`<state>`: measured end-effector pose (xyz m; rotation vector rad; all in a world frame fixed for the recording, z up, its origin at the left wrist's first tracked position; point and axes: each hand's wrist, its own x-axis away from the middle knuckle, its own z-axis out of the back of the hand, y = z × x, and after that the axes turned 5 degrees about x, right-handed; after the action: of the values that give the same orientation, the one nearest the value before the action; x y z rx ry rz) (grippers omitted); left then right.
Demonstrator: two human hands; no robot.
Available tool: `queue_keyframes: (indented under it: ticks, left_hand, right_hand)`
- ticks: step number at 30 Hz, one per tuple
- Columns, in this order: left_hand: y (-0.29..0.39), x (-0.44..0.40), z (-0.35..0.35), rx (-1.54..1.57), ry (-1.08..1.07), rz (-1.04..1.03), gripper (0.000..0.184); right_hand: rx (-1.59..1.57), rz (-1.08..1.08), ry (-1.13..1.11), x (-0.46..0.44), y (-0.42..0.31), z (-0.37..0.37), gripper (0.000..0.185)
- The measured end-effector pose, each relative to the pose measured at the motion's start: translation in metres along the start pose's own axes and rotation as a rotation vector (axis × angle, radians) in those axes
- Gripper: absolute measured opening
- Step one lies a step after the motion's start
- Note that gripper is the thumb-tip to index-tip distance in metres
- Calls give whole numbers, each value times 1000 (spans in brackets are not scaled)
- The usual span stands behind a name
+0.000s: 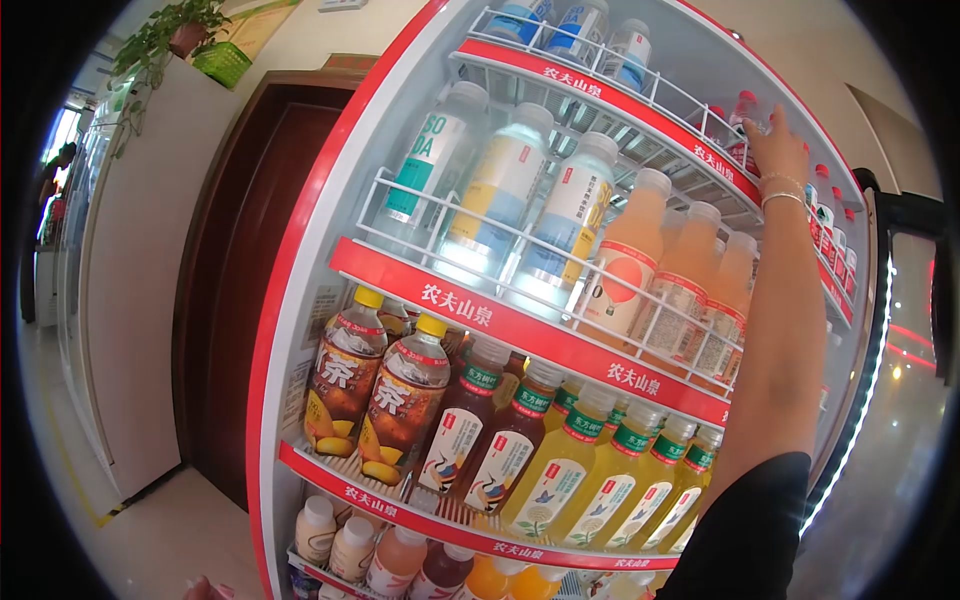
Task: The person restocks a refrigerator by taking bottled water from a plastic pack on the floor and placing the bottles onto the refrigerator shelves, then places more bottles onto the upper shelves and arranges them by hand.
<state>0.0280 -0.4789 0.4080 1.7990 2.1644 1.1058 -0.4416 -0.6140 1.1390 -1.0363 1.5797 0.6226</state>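
Observation:
My right hand [780,155] is raised to the upper shelf of a red-framed drinks cooler. Its fingers are at a small bottle with a red cap [745,110] and appear closed around its side; part of the grip is hidden. A thin bracelet circles that wrist. Another red-capped bottle [715,122] stands just left of it, and several more red-capped bottles [828,215] line the shelf to the right. Only some fingertips of my left hand [207,590] show at the bottom edge, low and left of the cooler, so its grip is hidden.
White wire rails and red label strips [500,315] edge the shelves. Soda bottles [495,195], peach-coloured drinks [625,255], yellow-capped tea bottles [400,395] and green-collared bottles [560,460] fill the lower rows. A dark wooden door [250,270] stands left, with a potted plant [185,35] above.

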Motion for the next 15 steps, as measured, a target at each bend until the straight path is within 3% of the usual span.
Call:
queue_keyframes:
  ticks: [3,5,9,15]
  left_hand:
    - [0,4,5,23,-15,14,35]
    - [1,7,10,41,-8,35,34]
    - [4,14,23,52,-7,61,31]
    - [23,35,28,-14,-9,75,28]
  right_hand:
    - [-80,41,25,3,2,-9,54]
    - [-97,62,-73,5,1,-7,48]
    - [-47,90,-163,23,-5,20,51]
    - [-101,141,-69,48,-9,30,50]
